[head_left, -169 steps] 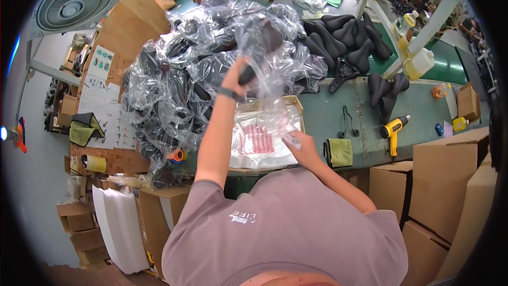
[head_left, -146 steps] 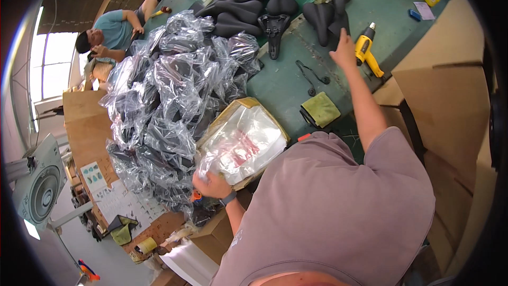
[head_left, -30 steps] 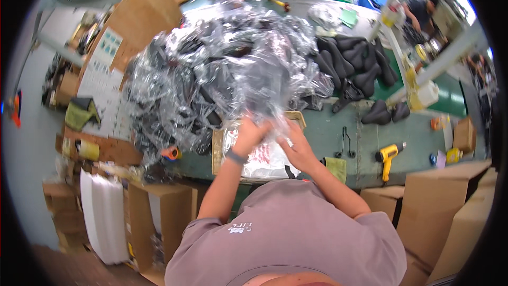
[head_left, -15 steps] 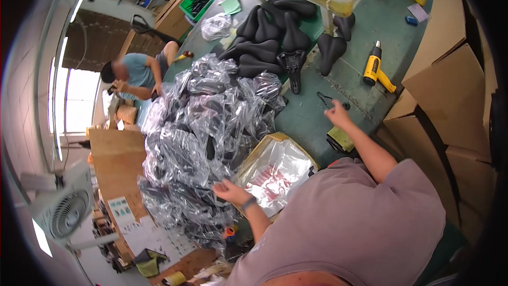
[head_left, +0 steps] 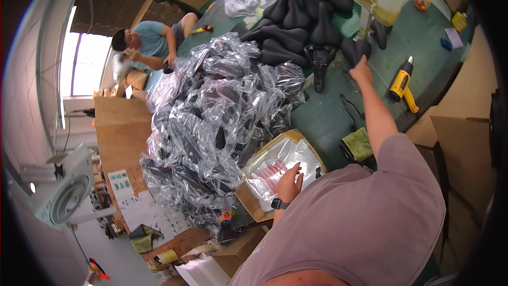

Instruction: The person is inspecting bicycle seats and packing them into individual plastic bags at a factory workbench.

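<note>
My right hand [head_left: 362, 71] reaches far across the bench, its fingers closed round the narrow end of a black bicycle saddle [head_left: 355, 48]. That saddle still lies by the shelf post. Over a cardboard box [head_left: 256, 204] lined with clear plastic bags [head_left: 264, 172], my left hand [head_left: 289, 184] hovers with fingers apart, holding nothing; whether it touches the bags I cannot tell. More black saddles [head_left: 296, 18] lie heaped at the far side, one of them with its underside up [head_left: 319, 63]. A large pile of saddles wrapped in clear plastic [head_left: 206, 122] fills the bench left of the box.
A yellow heat gun [head_left: 403, 85] lies right of my right arm. Near me on the green bench [head_left: 323, 114] are a black cord [head_left: 351, 107] and a green cloth [head_left: 358, 144]. Cardboard boxes [head_left: 465, 143] stand at the right. Another person [head_left: 153, 45] sits at the far left.
My right hand has gone forward from near the cord to the saddle and closed on it. My left hand has moved right, from the wrapped pile to over the box. The view has shifted.
</note>
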Demonstrator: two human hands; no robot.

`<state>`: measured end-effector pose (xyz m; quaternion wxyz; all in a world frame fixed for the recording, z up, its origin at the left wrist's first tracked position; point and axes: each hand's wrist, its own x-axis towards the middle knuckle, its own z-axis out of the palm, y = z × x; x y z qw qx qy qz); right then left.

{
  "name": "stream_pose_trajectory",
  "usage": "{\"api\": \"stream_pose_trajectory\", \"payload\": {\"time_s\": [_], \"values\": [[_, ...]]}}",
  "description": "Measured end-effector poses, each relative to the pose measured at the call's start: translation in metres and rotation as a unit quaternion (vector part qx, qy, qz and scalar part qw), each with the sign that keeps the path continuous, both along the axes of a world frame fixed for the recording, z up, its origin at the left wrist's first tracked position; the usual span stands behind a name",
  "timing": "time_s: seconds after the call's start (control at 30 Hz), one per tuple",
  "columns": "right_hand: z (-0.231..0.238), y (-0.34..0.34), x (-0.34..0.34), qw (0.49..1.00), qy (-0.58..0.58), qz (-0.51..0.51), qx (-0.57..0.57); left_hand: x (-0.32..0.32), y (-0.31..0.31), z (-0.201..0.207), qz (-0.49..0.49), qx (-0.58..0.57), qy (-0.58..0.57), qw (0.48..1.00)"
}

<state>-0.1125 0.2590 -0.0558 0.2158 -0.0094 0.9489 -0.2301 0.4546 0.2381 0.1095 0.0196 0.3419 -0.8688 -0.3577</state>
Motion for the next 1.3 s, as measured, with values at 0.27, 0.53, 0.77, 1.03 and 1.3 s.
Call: {"api": "stream_pose_trajectory", "payload": {"time_s": [0.27, 0.53, 0.77, 1.03, 1.3], "values": [[0.173, 0.131, 0.151, 0.594, -0.468, -0.087, -0.649, 0.001, -0.016, 0.024, -0.075, -0.074, 0.055, 0.993], [0.283, 0.112, 0.351, 0.439, -0.677, 0.099, -0.582, -0.031, 0.006, 0.151, -0.047, -0.277, 0.362, 0.889], [0.302, 0.112, 0.394, 0.327, -0.848, 0.072, -0.41, -0.029, -0.034, 0.216, -0.137, -0.411, 0.209, 0.877], [0.28, 0.13, 0.424, 0.249, -0.886, 0.089, -0.382, 0.057, -0.129, 0.015, 0.272, -0.14, 0.135, 0.942], [0.3, 0.166, 0.423, 0.674, -0.452, 0.39, -0.435, 0.041, 0.016, -0.217, 0.247, 0.028, -0.062, 0.967]]}}
